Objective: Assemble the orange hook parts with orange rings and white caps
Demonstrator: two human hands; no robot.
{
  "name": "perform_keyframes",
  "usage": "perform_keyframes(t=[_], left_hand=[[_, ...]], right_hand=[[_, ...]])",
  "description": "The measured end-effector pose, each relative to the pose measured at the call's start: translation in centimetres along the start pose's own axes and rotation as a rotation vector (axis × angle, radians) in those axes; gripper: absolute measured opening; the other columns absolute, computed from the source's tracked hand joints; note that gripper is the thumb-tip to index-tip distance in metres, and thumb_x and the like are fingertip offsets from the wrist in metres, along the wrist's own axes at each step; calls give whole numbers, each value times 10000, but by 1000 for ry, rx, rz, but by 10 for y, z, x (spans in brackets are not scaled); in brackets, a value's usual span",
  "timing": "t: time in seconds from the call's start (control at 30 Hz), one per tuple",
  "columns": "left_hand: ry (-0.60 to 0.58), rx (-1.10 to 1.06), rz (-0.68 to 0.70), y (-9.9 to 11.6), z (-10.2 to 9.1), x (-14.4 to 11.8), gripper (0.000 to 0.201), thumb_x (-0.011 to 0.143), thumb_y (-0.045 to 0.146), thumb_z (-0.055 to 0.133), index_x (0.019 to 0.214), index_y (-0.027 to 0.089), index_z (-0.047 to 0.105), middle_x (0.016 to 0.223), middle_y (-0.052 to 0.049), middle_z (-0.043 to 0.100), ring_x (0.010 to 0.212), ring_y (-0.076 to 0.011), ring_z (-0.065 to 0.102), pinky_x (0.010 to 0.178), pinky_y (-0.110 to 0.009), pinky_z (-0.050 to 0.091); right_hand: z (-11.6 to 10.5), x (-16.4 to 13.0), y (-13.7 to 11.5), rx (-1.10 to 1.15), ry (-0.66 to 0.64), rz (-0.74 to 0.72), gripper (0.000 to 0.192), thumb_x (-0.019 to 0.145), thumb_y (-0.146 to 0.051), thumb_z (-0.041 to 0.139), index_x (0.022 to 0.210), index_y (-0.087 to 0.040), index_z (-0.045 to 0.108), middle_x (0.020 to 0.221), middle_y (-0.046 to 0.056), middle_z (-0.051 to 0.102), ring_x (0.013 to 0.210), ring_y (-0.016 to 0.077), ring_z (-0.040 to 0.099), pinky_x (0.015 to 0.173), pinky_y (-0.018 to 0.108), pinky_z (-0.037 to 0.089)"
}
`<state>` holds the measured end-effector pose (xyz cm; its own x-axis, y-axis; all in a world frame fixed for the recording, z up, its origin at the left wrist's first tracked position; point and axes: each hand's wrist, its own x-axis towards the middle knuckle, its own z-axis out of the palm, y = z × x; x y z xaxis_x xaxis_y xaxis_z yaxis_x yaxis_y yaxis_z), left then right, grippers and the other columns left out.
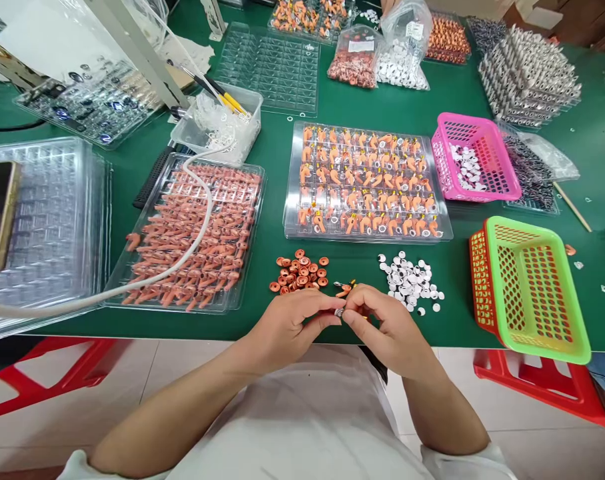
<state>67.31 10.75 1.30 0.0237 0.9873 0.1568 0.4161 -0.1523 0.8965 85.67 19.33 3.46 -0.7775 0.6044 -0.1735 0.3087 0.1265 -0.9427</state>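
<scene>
My left hand (293,325) and my right hand (390,327) meet at the table's front edge, fingertips pinched together. Between them sits a small round whitish-metal part (339,312), mostly covered by the fingers. Just beyond the fingertips lies an orange piece with a yellow tip (347,288), partly hidden by my right hand. A loose pile of reddish-brown round caps (300,273) is beyond my left hand. Beyond my right hand is a scatter of white discs (410,280).
Ahead stands a clear tray (292,223) of orange hook-shaped parts. To the left is a tray of reddish parts (187,240), crossed by a white hose (205,220). Pink (502,190) and green (577,320) baskets stand right. A phone (7,213) lies far left on stacked trays.
</scene>
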Motion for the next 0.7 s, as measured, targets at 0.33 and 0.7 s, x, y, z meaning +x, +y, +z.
perform_keyframes(t=[0.33, 0.7], left_hand=[[4, -6, 32, 1, 1, -1, 181, 922, 132, 595, 1035, 207, 715, 809, -7, 734, 709, -114, 668, 660, -191, 502], [0, -33, 85, 4, 2, -5, 203, 921, 105, 585, 1059, 197, 703, 815, -23, 742, 725, -123, 668, 685, -205, 525]], right_hand=[[0, -1, 2, 4, 3, -27, 187, 982, -277, 521, 806, -215, 545, 764, 4, 545, 681, 154, 467, 677, 306, 442], [3, -14, -6, -130, 38, -52, 153, 974, -195, 514, 823, -220, 516, 804, 8, 549, 726, 159, 492, 632, 288, 390]])
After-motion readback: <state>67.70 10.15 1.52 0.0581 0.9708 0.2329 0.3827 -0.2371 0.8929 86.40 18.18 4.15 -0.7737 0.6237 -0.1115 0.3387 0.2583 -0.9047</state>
